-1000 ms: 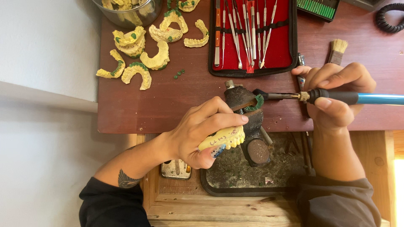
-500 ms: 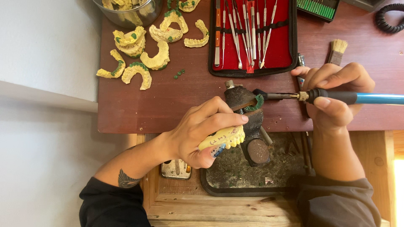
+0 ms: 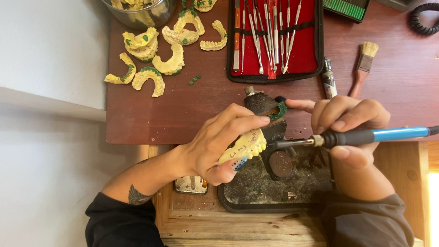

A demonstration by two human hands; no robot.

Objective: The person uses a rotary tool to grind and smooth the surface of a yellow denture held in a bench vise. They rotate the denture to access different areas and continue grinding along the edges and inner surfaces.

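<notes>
Here, left hand (image 3: 215, 146) fingers gripping yellow dental cast (image 3: 244, 145), right hand (image 3: 350, 123) fingers closed around blue-handled tool (image 3: 366, 136).

Left hand (image 3: 215, 146) grips a yellow cast (image 3: 244, 145) — right hand (image 3: 350, 130) holds a blue-handled iron (image 3: 366, 136).

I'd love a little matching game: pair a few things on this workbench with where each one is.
Things:
1. yellow dental cast
2. blue-handled heated tool
3. paintbrush
4. red instrument case

Places:
A. lying open at the top of the table
B. in the left hand
C. in the right hand
D. lying right of the case

Pairs: 1-B, 2-C, 3-D, 4-A
</notes>
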